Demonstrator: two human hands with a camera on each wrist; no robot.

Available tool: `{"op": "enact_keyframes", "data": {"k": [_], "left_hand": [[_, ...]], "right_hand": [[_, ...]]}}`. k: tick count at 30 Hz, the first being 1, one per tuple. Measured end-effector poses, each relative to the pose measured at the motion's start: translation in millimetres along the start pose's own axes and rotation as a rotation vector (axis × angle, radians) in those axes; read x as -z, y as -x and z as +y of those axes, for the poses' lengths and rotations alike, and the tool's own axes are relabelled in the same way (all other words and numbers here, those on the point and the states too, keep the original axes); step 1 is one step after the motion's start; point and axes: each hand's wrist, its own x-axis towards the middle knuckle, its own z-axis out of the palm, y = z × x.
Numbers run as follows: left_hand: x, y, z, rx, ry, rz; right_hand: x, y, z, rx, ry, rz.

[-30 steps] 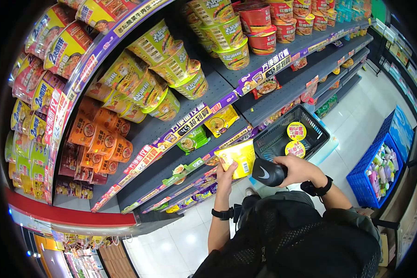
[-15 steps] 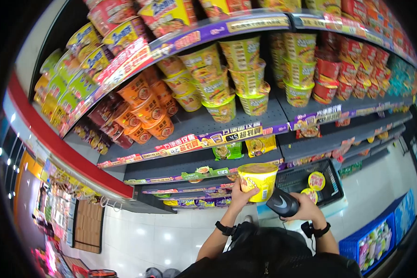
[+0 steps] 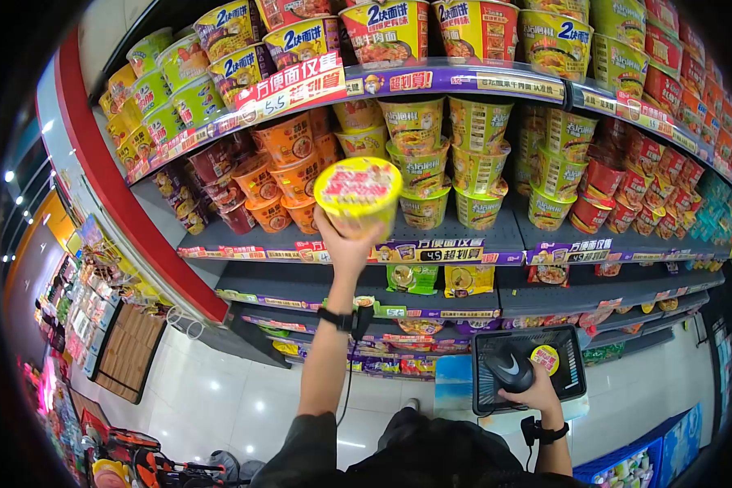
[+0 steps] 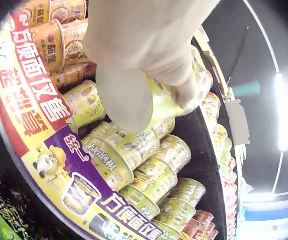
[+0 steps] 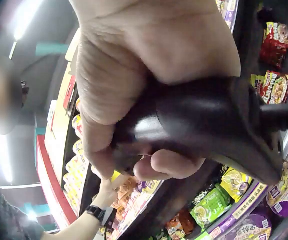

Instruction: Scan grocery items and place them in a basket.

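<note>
My left hand [image 3: 346, 246] grips a yellow instant noodle cup [image 3: 358, 189], raised in front of the middle shelf with its lid towards me. In the left wrist view the cup's pale base [image 4: 125, 97] shows below the hand [image 4: 149, 40]. Behind it stand orange noodle cups [image 3: 289, 175] and yellow-green noodle cups [image 3: 419, 167]. Low on the right, my right hand [image 3: 538, 396] holds a black barcode scanner [image 3: 512, 370] over the black basket [image 3: 579, 390]. Its fingers wrap around the scanner body [image 5: 194, 120] in the right wrist view. A yellow-lidded cup [image 3: 545, 359] lies in the basket.
Curved shelves carry stacked noodle cups, with a price-label rail [image 3: 464, 252] along the front edge. Lower shelves hold bagged noodles [image 3: 468, 281]. A red shelf end panel [image 3: 150, 236] rises at the left. A blue crate [image 3: 626, 464] stands at the lower right.
My left hand has carried the noodle cup up and left, away from the scanner to the shelf front. The scanner now hangs over the basket. The head view has turned left.
</note>
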Motion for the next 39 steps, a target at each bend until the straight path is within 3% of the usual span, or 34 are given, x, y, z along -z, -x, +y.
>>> {"op": "enact_keyframes", "data": {"k": [3,7,9,10,13,14,19,21,25,26,27,31,33,34,35,37,39], "left_hand": [[-3,-28,-15,-0.021,-0.231,0.091],[-3,-46,-29,0.125,-0.497,0.112],[-2,-48,-29,0.376,-0.760,-0.080],[-5,-46,-31,0.358,-0.870,-0.135],[-2,-53,-53,0.275,-0.752,-0.250],[-3,-58,-57,0.373,-0.745,-0.278],[-6,-66,-58,0.470,-0.756,-0.327],[-6,-58,-67,0.317,-0.934,-0.204],[-12,-50,-63,0.291,-0.678,-0.132],[-15,-49,-59,0.260,-0.734,-0.090],[-20,-50,-54,0.262,-0.734,-0.107],[-30,-49,-50,0.179,-0.890,-0.149],[-29,-51,-62,0.023,-0.878,-0.139],[-37,-45,-66,-0.081,-0.788,-0.141],[-47,-35,-54,-0.178,-0.690,-0.139],[-84,11,-6,-0.312,-0.598,-0.057],[-109,74,15,-0.426,-0.579,-0.197]], "right_hand": [[-3,-1,5,0.028,-0.042,0.018],[-2,-5,7,-0.044,-0.113,0.003],[1,-4,9,-0.112,-0.148,0.003],[2,-4,21,-0.127,-0.184,0.005],[5,-7,11,-0.173,-0.217,0.010],[7,-7,4,-0.203,-0.209,0.007],[11,-9,14,-0.142,-0.161,0.089],[15,-10,24,-0.119,-0.188,0.080],[26,-11,42,-0.227,-0.152,0.040],[26,-11,37,-0.242,-0.219,0.062],[25,-13,38,-0.142,-0.199,0.092],[33,-14,35,-0.263,-0.195,0.076],[35,-17,66,-0.273,-0.196,0.086],[35,-14,83,-0.222,-0.219,0.126],[40,-16,94,-0.307,-0.272,0.159],[54,-24,125,-0.362,-0.292,0.326],[71,-25,160,-0.501,-0.201,0.466]]}}
